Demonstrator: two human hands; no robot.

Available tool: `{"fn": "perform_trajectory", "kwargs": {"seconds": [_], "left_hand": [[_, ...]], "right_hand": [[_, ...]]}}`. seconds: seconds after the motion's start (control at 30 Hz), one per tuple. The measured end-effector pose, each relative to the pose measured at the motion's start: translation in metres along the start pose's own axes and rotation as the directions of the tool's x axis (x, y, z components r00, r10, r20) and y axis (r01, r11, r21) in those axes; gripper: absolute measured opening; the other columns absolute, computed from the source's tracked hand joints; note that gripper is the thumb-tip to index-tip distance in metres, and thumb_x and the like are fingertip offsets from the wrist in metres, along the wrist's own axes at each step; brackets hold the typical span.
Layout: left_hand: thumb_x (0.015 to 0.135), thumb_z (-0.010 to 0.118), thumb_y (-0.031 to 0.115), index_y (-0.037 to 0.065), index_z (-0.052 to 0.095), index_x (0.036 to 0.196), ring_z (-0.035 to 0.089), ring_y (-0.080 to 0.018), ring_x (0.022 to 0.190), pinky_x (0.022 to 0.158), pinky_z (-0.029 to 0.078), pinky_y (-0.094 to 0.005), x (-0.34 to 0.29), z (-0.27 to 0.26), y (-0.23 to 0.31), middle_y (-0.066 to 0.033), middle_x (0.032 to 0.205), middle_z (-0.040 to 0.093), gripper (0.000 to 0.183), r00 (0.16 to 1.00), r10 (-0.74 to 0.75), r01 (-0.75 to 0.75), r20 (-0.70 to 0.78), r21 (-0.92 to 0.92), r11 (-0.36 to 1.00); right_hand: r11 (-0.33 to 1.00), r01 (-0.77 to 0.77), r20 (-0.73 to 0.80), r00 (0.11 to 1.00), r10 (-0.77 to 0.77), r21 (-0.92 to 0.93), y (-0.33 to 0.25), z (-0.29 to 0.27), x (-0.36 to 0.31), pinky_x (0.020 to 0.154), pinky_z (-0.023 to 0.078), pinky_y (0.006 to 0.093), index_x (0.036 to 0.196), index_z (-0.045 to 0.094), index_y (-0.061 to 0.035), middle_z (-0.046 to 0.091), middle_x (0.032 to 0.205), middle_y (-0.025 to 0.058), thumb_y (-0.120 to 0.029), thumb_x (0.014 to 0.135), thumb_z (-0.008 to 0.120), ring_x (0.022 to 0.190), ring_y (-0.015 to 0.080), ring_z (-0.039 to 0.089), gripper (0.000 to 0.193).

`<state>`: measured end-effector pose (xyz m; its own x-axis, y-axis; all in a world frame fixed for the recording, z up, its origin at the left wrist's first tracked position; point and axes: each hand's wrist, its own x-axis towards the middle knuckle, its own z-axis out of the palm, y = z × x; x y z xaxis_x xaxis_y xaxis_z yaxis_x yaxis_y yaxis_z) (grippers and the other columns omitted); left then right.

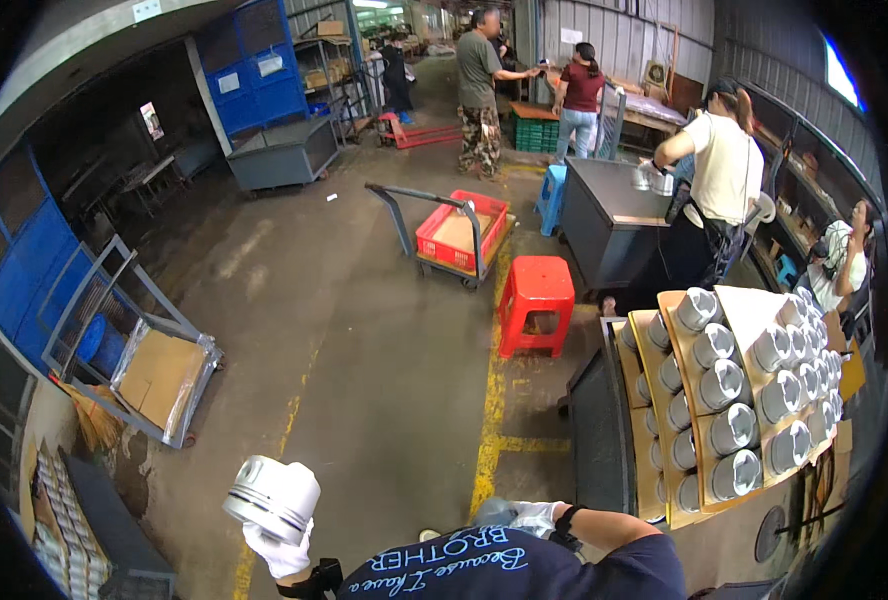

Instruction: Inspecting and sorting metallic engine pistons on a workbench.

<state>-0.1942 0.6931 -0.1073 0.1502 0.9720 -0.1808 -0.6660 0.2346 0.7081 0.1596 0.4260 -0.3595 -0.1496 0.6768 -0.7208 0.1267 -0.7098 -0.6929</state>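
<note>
My left hand, in a white glove, is closed around the lower end of a silver-grey engine piston. The piston is held out tilted above the floor, with its ring grooves showing. My right hand, also gloved, is close to my body. A rounded grey thing lies against its fingers, mostly hidden by my dark shirt, and its kind cannot be made out. To the right, several similar pistons stand in layers between brown cardboard sheets on a dark cart.
Ahead are a red stool and a trolley carrying a red crate. At left stands a frame cart with cardboard; lower left, another piston stack. A co-worker works at a dark table; other people stand farther back.
</note>
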Motion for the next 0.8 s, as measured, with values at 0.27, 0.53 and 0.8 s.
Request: {"fn": "perform_trajectory", "kwargs": {"seconds": [0.27,0.53,0.8], "left_hand": [[0.094,0.048,0.042,0.014,0.046,0.138,0.059,-0.0199,0.113,0.097,0.048,-0.0373,0.104,0.012,-0.032,-0.0028,0.129,0.058,0.052,0.936,0.306,-0.351,0.174,0.487,0.8],[0.084,0.066,0.012,0.002,0.054,0.122,0.06,-0.021,0.103,0.087,0.052,-0.035,0.176,0.13,-0.041,-0.0078,0.116,0.061,0.041,0.729,0.646,-0.588,0.226,0.691,0.421],[0.074,0.081,0.028,0.003,0.047,0.128,0.06,-0.0298,0.093,0.081,0.053,-0.0428,0.242,0.181,-0.043,-0.0175,0.113,0.058,0.068,0.678,0.6,-0.181,0.424,0.888,-0.423]], "right_hand": [[0.884,0.369,-0.013,0.921,-0.389,-0.288,-0.094,-0.111,0.095,0.104,0.042,0.0376,0.134,0.056,-0.004,0.064,0.124,0.0183,-0.035,0.098,0.057,0.121,0.0289,0.057,0.048],[0.895,0.047,-0.621,0.703,-0.345,-0.444,-0.312,-0.436,0.168,0.105,0.044,0.0392,0.128,0.057,0.0092,0.061,0.128,0.027,-0.057,0.079,0.07,0.123,0.037,0.057,0.083],[0.845,-0.15,-0.847,0.243,-0.472,-0.514,-0.499,-0.643,0.28,0.088,0.053,0.0474,0.117,0.057,-0.0054,0.066,0.108,0.0188,-0.037,0.074,0.076,0.105,0.0369,0.064,0.057]]}}
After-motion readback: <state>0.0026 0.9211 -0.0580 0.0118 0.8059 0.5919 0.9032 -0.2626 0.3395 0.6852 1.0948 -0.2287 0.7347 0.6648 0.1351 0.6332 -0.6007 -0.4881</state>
